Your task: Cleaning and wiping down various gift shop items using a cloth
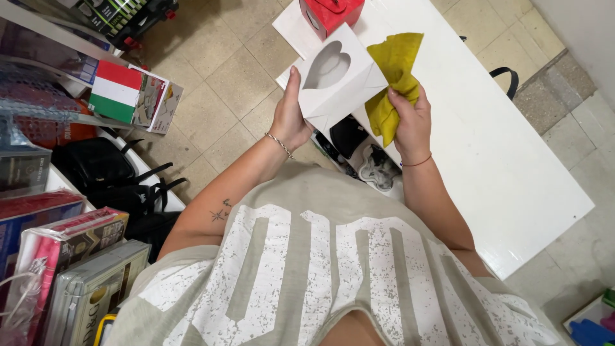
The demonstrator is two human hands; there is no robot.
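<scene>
Cardboard, thin and light by the look of it: the white box with a heart-shaped window [336,80] should crush easily, so its folded edges are the safest hold. It hangs above the counter [512,173] edge. The left hand [289,115] has its fingers wrapped on the box's 8 o'clock side; the right hand [411,122] pinches a soft yellow cloth [392,70] at 3 o'clock. Whether anything is inside, I cannot tell. A red box [330,13] stands at 12 o'clock.

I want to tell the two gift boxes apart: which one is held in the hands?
The white box with the heart-shaped window: the left hand grips it while the right hand holds a yellow cloth against it. The red box stands untouched on the white table.
</scene>
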